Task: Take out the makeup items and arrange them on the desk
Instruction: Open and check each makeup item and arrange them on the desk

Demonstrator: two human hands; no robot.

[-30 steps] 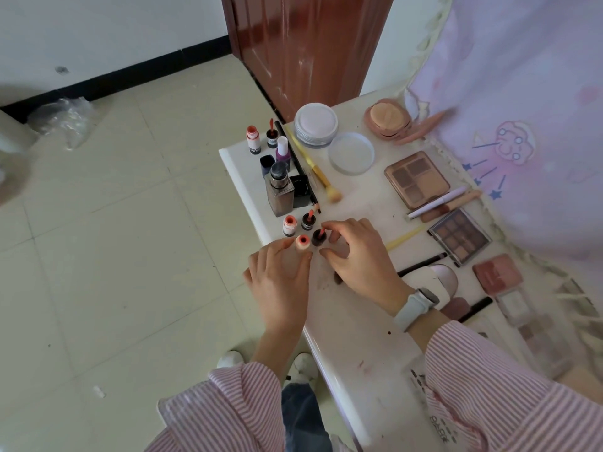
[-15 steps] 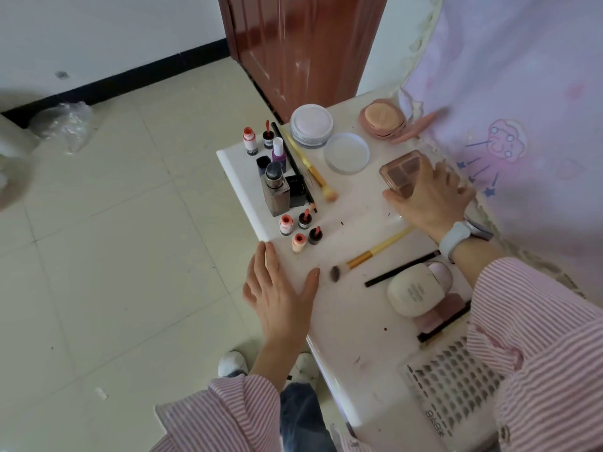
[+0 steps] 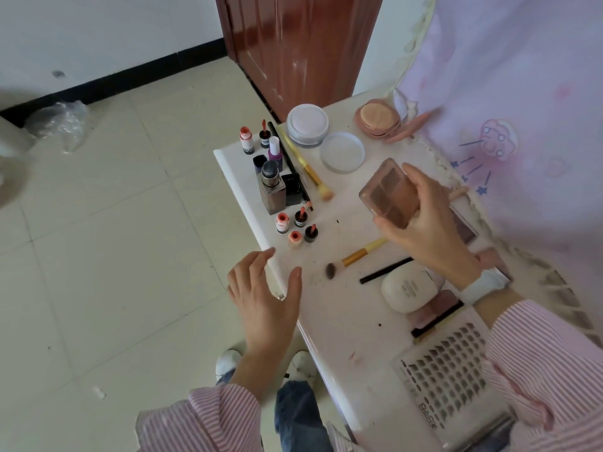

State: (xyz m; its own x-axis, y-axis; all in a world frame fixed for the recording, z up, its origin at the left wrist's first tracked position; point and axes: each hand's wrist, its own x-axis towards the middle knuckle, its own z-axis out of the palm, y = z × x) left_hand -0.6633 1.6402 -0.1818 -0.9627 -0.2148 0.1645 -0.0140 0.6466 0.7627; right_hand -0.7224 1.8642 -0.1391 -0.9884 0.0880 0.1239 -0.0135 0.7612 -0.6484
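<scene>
The eyeshadow palette is a brownish-pink square case with four dark pans under a clear lid. The right hand holds it tilted above the counter, its grip clamped on the case's edges, fingers curled around. The left hand hovers at the counter's near edge with fingers spread apart, holding nothing. Between the palette and this hand lies a gold-handled brush; bare counter shows beside the brush.
</scene>
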